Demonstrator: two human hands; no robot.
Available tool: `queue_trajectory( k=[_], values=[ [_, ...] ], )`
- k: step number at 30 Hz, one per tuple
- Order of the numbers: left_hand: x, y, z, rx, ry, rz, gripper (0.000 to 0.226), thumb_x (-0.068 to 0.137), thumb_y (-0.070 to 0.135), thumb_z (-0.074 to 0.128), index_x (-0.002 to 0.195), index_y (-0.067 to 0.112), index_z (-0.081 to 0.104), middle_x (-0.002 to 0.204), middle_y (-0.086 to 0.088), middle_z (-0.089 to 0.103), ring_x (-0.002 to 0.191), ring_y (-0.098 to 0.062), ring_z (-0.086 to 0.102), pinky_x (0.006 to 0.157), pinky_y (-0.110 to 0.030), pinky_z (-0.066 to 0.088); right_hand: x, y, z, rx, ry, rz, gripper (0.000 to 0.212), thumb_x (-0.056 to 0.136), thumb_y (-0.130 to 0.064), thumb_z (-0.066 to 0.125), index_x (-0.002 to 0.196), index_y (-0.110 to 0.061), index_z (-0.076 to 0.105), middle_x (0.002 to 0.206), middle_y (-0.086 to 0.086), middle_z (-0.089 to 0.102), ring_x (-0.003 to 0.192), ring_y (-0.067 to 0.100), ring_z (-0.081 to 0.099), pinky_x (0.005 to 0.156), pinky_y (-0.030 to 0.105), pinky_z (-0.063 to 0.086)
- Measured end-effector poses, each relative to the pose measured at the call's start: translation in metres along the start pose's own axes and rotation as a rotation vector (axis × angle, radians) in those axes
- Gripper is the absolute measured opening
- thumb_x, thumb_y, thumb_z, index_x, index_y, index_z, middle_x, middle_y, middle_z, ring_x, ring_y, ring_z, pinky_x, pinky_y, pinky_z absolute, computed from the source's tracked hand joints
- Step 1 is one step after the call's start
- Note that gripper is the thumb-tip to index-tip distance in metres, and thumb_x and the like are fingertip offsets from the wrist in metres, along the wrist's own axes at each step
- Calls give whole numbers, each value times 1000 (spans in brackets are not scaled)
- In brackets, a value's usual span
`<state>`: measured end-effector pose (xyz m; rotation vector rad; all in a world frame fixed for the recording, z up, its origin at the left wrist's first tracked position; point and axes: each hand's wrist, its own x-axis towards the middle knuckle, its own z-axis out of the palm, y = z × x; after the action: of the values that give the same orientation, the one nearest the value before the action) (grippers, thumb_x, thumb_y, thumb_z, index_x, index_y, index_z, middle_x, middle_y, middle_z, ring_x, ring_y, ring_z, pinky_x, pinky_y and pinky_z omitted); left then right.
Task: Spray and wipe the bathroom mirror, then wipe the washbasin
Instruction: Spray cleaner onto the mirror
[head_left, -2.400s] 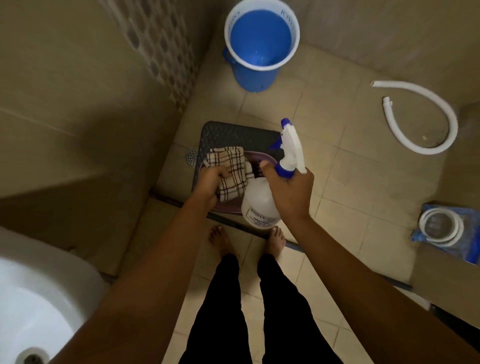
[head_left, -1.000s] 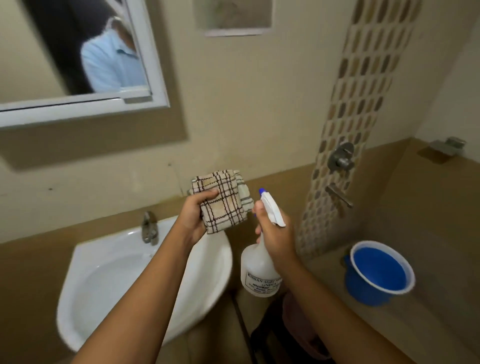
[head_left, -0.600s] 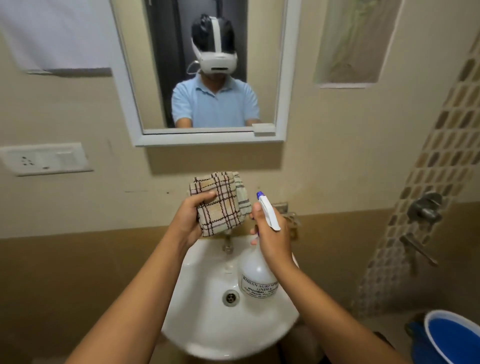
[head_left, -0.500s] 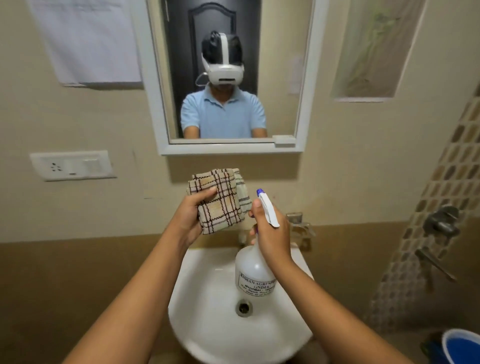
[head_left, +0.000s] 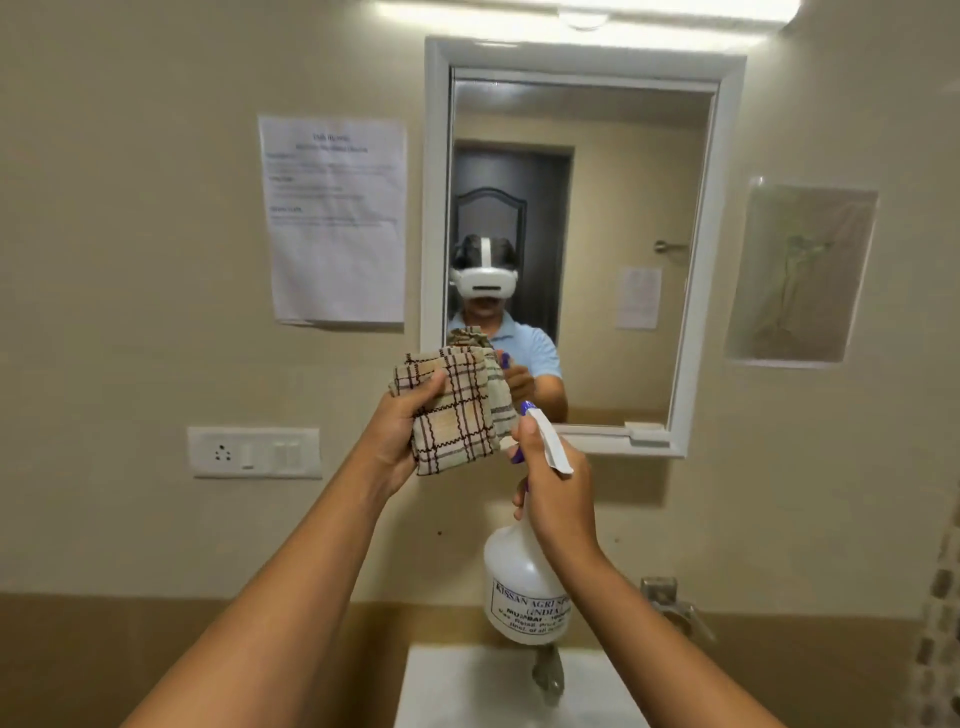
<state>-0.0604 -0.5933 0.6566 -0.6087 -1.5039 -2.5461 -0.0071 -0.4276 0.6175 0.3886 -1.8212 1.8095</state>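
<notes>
arms: bare | shirt (head_left: 535, 351): light blue, short-sleeved | headset (head_left: 483, 280): white

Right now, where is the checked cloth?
Head view, centre: the checked cloth is gripped by the left hand, raised before the mirror's lower left corner, beside the spray bottle.

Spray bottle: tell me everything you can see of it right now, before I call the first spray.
The spray bottle is translucent white plastic with a rounded body, a narrow neck and a white trigger head with a blue nozzle tip. A printed label in dark lettering wraps its lower body. It hangs roughly upright, nozzle aimed toward the mirror, above the washbasin and in front of the tap. The right hand grips its neck, fingers curled round it. The liquid level cannot be told.
</notes>
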Motion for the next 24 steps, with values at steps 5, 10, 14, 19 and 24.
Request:
queue_trajectory(
  k=[5,10,14,19,24],
  values=[
    [25,29,37,45,-13,76,50,93,35,57,128,0,60,122,-22,67,112,-34,66,82,-42,59,23,-24,-2,-97,-44,-135,52,87,-74,43,79,-28,65,68,-6,66,55,12,58,51,28,46],
    [51,40,66,75,14,73,46,97,35,55,126,1,62,119,-23,68,106,-34,69,76,-39,60,42,-49,-13,-131,-18,-249,42,86,-74,41,73,-41,63,69,-8,63,60,13,60,54,31,50],
    [66,38,83,135,29,81,48,96,43,54,124,5,64,116,-20,70,107,-32,69,79,-39,59,58,-55,-24,-223,14,-274,49,90,-67,40,67,-29,60,65,-7,61,61,12,61,58,31,52],
    [76,31,100,153,52,70,49,96,46,53,121,6,65,111,-18,73,101,-29,72,70,-33,60,73,-53,-35,-211,40,-254,50,82,-69,38,70,-25,59,68,-10,62,69,10,63,66,42,58],
    [87,29,101,187,69,81,54,93,52,53,122,9,65,113,-17,72,102,-31,71,75,-39,60,82,-49,-46,-186,107,-209,52,81,-71,38,65,-26,58,64,1,66,62,21,66,58,47,58]
  ],
)
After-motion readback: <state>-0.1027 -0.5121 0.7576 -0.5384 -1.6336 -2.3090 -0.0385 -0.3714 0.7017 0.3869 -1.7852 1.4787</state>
